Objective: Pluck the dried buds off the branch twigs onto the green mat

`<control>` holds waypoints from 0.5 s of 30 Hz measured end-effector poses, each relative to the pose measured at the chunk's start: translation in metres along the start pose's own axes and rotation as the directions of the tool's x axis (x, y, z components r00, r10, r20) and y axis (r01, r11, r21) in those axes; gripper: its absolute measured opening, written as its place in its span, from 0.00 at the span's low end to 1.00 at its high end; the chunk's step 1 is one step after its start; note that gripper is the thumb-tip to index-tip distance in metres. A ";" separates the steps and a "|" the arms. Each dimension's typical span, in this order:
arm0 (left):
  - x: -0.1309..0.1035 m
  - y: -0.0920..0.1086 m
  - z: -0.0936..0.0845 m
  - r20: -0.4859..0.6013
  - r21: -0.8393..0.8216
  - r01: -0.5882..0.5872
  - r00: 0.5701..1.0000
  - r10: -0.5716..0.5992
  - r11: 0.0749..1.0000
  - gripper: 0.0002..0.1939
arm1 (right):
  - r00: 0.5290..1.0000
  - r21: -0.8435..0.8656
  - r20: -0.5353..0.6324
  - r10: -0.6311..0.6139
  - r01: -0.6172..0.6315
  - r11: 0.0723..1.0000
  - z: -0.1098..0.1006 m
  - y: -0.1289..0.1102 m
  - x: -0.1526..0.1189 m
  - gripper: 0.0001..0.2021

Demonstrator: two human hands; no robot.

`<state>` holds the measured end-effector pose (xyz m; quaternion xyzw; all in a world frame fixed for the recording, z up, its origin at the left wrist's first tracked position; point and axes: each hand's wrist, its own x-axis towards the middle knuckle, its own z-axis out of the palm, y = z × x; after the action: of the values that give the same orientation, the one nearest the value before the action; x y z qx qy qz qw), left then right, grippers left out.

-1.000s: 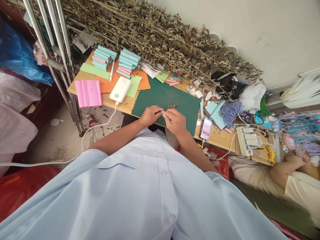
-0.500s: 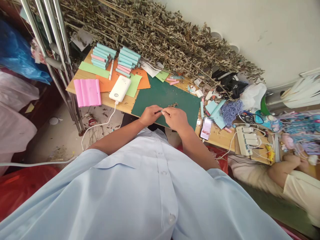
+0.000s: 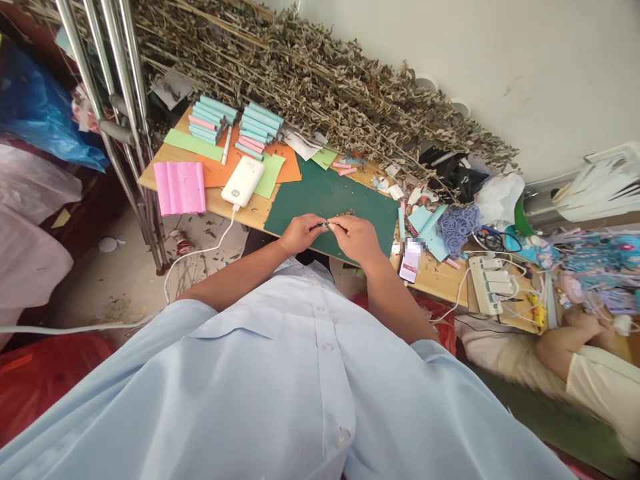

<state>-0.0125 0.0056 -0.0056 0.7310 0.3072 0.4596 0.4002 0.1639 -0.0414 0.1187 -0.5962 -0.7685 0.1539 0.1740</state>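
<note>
Over the near edge of the green cutting mat, my left hand and my right hand meet fingertip to fingertip. Both are closed in a pinch on something small, mostly covered by the fingers and too small to name. A few dried plant bits lie on the mat just behind my right hand. To the left of the mat is a white power bank with a cable plugged into it. A phone rests at the mat's right edge.
Rolled blue and pink paper tubes are stacked at the back left, near a pink folded sheet. Dried plant stalks are heaped behind the table. On the right are purple yarn, a power strip and another person's arm.
My hands stay together at nearly the same spot, with the fingers shifted slightly around the small thing. The whole view has moved a little.
</note>
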 end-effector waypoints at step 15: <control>-0.002 0.000 0.001 0.000 0.071 0.080 0.997 -0.080 0.994 0.08 | 1.000 -0.157 0.026 0.014 -0.010 0.988 0.008 -0.004 -0.021 0.17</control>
<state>-0.0121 0.0035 -0.0065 0.7324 0.3516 0.4310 0.3926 0.1614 -0.0635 0.1118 -0.6105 -0.7769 0.1021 0.1151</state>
